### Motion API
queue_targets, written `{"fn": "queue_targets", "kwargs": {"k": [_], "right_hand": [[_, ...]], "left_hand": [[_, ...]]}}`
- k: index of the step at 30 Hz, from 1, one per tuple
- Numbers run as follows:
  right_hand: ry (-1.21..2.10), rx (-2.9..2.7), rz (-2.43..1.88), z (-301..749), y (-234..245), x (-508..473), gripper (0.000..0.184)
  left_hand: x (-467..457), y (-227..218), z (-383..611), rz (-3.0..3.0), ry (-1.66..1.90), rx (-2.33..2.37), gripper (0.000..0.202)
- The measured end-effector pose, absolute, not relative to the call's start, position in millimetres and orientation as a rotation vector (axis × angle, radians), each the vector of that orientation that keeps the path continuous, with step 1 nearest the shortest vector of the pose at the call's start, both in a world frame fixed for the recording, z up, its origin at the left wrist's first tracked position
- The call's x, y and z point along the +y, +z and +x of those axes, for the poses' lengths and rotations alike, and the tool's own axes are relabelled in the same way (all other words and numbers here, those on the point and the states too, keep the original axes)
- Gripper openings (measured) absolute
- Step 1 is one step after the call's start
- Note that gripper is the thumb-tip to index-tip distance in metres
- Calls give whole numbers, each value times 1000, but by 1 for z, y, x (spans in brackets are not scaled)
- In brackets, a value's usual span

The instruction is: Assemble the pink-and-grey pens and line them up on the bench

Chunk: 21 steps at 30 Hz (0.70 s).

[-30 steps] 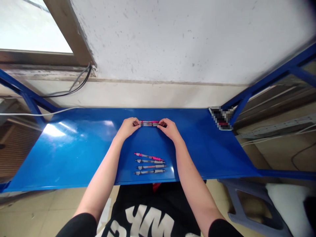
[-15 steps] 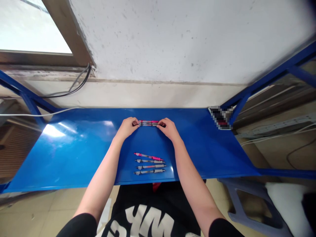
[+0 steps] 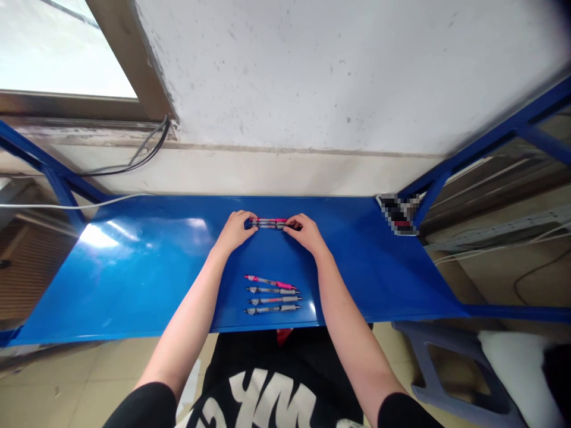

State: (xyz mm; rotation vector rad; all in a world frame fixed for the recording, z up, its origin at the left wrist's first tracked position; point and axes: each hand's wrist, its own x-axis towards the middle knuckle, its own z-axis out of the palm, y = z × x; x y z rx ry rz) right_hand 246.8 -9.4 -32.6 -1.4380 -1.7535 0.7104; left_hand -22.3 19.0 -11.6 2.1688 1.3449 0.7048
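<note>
Near the back of the blue table, several pens (image 3: 270, 223) lie side by side, a pink one behind grey ones. My left hand (image 3: 238, 229) is closed around their left ends, and my right hand (image 3: 303, 230) pinches their right ends between thumb and fingers. Closer to me, a pink pen (image 3: 270, 282) lies at a slight slant. In front of it are grey pens (image 3: 273, 301), roughly parallel and spaced apart. The pen tips inside my fingers are partly hidden.
The blue table (image 3: 147, 285) meets a white wall (image 3: 289, 77) at the back. A pixelated object (image 3: 401, 213) lies at the back right corner. A white cable (image 3: 80, 207) crosses the left side. A grey stool (image 3: 450, 374) stands below right.
My left hand has slid slightly inward along the pens, covering more of their left ends. My right hand's fingers have shifted a little on the right ends. The nearer pens lie unchanged.
</note>
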Motion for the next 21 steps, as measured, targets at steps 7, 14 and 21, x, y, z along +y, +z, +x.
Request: {"fn": "queue_targets", "kwargs": {"k": [7,14,21], "right_hand": [[720,-1754,-1430,246,-36,-8,9],[692,-1743,-1437,244,-40,-6,7],[680,-1747,-1448,243,-41,-5,7]], "left_hand": [[20,-15,-23,2173,705,1343,22],[19,-16,-22,2184,706,1360,26],[18,-14,-21,2180,721,1366,24]]}}
